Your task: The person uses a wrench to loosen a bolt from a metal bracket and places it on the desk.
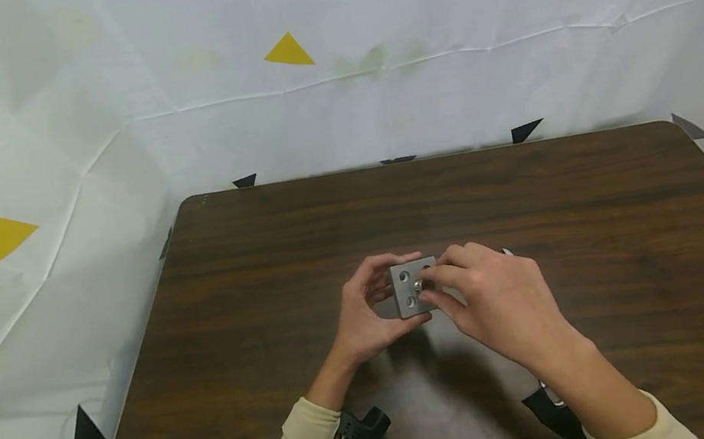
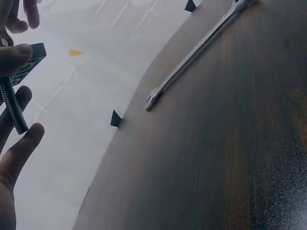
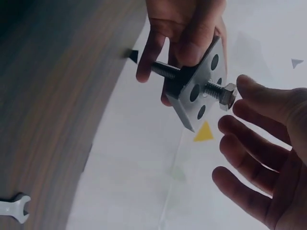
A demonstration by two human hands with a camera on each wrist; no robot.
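White sheeting marked with yellow and black triangles is hung behind and to both sides of a dark wooden table (image 1: 531, 205). Above the middle of the table, a square grey metal plate (image 1: 414, 287) with round holes is held up off the surface between both hands. The plate is gripped by the left hand (image 1: 368, 318), with the thumb curled over its near edge and the fingers wrapped behind it; in the right wrist view the same plate (image 3: 201, 86) is seen pinched between thumb and fingers. A threaded bolt (image 3: 211, 89) is passed through the central hole, its hex head (image 3: 228, 96) on the side facing the right hand and its threaded shank (image 2: 13, 108) projecting from the back, where it is seen lying across the left fingers (image 2: 21, 146). The right hand (image 1: 501, 299) is placed at the right of the plate, with index fingertip and thumb brought up to the bolt head; in the right wrist view its fingers (image 3: 249, 143) are shown spread and loosely extended, the fingertip just touching the head. A silver open-ended wrench (image 2: 192, 55) is laid flat on the table, just beyond the right hand and largely hidden by it in the head view.
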